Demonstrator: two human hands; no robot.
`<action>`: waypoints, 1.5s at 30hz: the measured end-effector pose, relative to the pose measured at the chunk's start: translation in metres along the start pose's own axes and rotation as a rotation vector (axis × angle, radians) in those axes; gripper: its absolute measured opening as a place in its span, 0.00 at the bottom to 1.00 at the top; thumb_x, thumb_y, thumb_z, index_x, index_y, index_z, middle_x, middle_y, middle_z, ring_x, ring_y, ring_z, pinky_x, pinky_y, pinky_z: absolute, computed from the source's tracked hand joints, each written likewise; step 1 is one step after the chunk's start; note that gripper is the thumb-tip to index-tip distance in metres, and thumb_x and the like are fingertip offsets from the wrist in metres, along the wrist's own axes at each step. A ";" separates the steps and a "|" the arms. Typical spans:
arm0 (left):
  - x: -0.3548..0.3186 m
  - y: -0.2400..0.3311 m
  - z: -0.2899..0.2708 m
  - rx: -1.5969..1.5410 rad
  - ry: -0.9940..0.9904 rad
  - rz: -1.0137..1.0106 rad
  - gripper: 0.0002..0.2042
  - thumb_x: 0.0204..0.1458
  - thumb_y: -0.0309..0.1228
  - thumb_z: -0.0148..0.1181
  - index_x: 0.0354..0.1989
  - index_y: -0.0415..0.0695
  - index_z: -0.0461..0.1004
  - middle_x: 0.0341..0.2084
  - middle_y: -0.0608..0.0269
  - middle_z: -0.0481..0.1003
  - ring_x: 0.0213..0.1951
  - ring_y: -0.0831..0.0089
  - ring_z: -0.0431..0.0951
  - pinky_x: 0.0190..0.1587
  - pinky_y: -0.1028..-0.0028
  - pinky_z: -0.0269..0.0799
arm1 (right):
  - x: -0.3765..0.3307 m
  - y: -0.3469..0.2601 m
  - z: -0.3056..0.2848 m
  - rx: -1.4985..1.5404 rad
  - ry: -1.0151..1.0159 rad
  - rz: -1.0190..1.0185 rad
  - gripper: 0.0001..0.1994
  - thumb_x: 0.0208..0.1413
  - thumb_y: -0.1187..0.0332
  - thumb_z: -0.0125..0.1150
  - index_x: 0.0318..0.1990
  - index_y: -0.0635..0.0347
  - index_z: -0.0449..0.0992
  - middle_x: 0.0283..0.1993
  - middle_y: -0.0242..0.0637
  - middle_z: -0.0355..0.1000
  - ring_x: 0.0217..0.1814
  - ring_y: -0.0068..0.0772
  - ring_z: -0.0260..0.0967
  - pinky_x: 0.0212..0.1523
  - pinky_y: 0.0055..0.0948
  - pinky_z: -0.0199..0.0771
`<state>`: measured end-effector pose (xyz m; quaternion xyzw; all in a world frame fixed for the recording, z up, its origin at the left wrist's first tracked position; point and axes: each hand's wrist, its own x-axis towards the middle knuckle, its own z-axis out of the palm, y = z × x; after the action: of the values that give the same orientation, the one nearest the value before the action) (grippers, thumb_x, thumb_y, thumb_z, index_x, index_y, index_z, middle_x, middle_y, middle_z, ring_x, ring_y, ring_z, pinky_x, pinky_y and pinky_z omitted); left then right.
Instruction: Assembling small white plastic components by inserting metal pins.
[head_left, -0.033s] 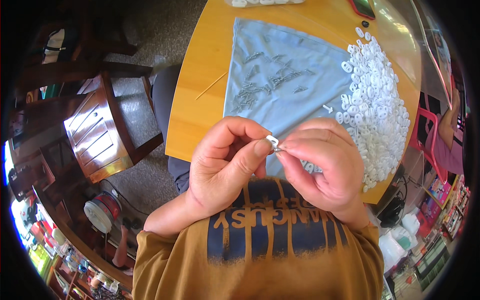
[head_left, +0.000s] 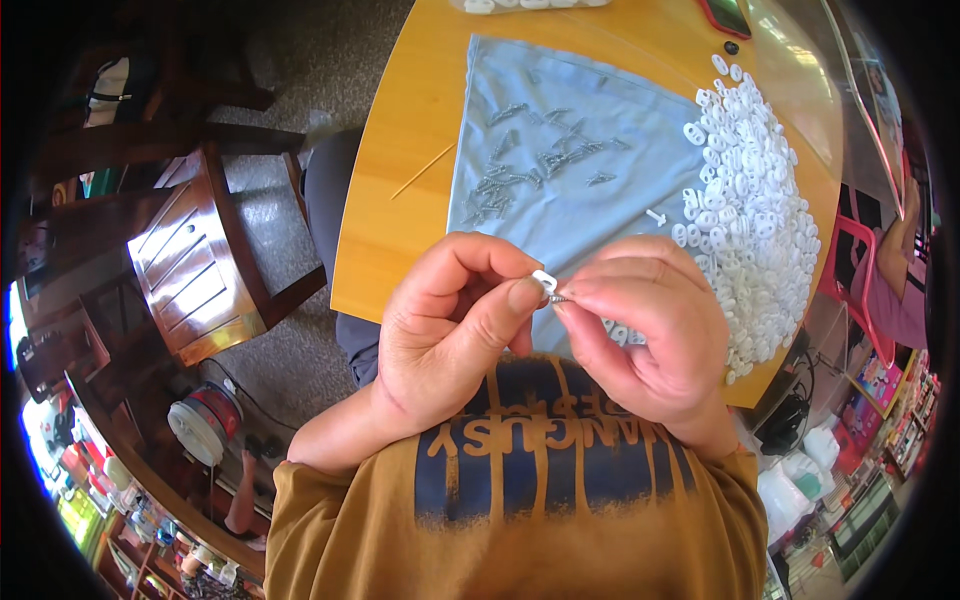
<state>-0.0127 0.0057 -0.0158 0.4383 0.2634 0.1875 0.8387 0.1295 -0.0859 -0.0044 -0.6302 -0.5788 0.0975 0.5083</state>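
My left hand (head_left: pixel 445 325) pinches a small white plastic piece (head_left: pixel 544 281) between thumb and forefinger. Close against it, my right hand (head_left: pixel 650 325) holds a small metal spring (head_left: pixel 558 298) by its fingertips. The spring's end meets the white piece or lies right beside it; the fingers hide the exact contact. Beyond my hands a light blue cloth (head_left: pixel 620 110) covers part of the table, with several loose springs (head_left: pixel 510 180) scattered over it. A single white pin-shaped piece (head_left: pixel 656 217) lies on the cloth near my right hand.
A large heap of white oval pieces with holes (head_left: pixel 750 220) covers the right side of the yellow table (head_left: pixel 400 120). A thin wooden stick (head_left: pixel 422 172) lies left of the cloth. At the far edge are a phone (head_left: pixel 727 15) and a wooden chair (head_left: pixel 195 260) stands left.
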 end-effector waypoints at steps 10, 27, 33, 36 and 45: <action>0.000 -0.001 -0.001 0.036 0.014 0.053 0.05 0.54 0.20 0.52 0.39 0.38 0.66 0.30 0.66 0.72 0.24 0.86 0.69 0.25 0.86 0.65 | 0.000 0.003 0.000 -0.011 0.002 -0.004 0.16 0.31 0.85 0.63 0.33 0.62 0.73 0.27 0.35 0.72 0.27 0.34 0.69 0.27 0.26 0.68; -0.002 -0.006 -0.002 0.293 0.006 0.197 0.05 0.52 0.19 0.54 0.36 0.37 0.68 0.28 0.63 0.69 0.22 0.84 0.71 0.23 0.85 0.66 | 0.000 -0.001 -0.002 0.100 -0.064 0.062 0.15 0.33 0.85 0.62 0.33 0.62 0.72 0.28 0.35 0.72 0.26 0.36 0.68 0.27 0.28 0.68; -0.002 -0.009 -0.001 0.313 -0.004 0.258 0.04 0.53 0.19 0.52 0.37 0.37 0.67 0.28 0.64 0.68 0.23 0.84 0.71 0.24 0.86 0.66 | -0.003 -0.001 0.000 0.192 -0.019 0.153 0.14 0.36 0.85 0.62 0.33 0.62 0.72 0.27 0.35 0.71 0.26 0.35 0.69 0.26 0.28 0.68; -0.002 -0.008 -0.001 0.203 -0.039 0.169 0.04 0.54 0.19 0.52 0.37 0.37 0.67 0.29 0.64 0.69 0.23 0.84 0.71 0.25 0.86 0.66 | -0.005 0.000 0.001 0.212 -0.001 0.159 0.14 0.36 0.85 0.62 0.33 0.62 0.72 0.28 0.35 0.72 0.26 0.35 0.70 0.25 0.28 0.68; -0.003 -0.004 -0.006 0.077 0.020 0.005 0.05 0.52 0.21 0.55 0.38 0.39 0.70 0.28 0.68 0.72 0.23 0.87 0.70 0.25 0.87 0.66 | -0.006 0.002 0.004 0.142 0.016 0.132 0.15 0.35 0.85 0.64 0.34 0.63 0.72 0.28 0.35 0.72 0.26 0.35 0.70 0.26 0.27 0.69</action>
<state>-0.0179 0.0057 -0.0210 0.4691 0.2778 0.1838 0.8180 0.1264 -0.0884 -0.0101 -0.6301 -0.5237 0.1663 0.5487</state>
